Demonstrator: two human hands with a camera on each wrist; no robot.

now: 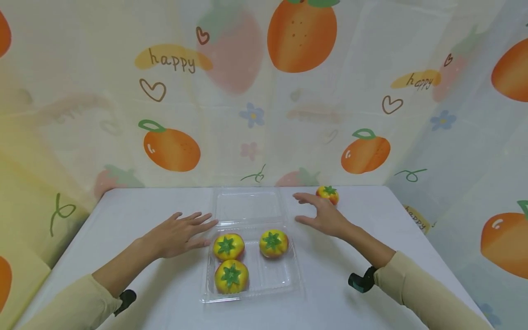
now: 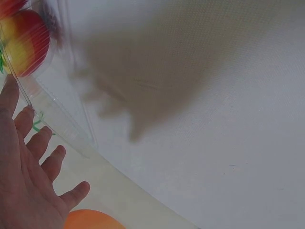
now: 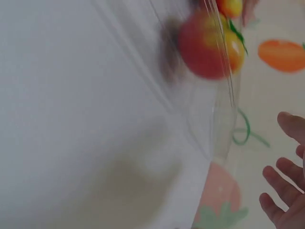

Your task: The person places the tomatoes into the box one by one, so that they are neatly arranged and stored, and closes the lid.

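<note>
A clear plastic clamshell box (image 1: 274, 277) lies on the table with its lid (image 1: 249, 206) folded back. Inside are a yellow-red fruit with a green star-shaped leaf top (image 1: 228, 246) at the back left, another fruit (image 1: 232, 277) at the front left and a third fruit (image 1: 274, 243) at the back right. My left hand (image 1: 181, 234) hovers at the box's left side, fingers spread; whether it touches the box I cannot tell. To the right of the lid, my right hand (image 1: 326, 215) has fingers and thumb apart, holding nothing. Behind it, partly hidden, sits another fruit (image 1: 328, 193).
The white table (image 1: 144, 298) ends at a curtain (image 1: 264, 151) printed with oranges and strawberries. Beige sleeves (image 1: 425, 293) and dark wrist devices show on both arms. Shadows of the hands fall on the tabletop.
</note>
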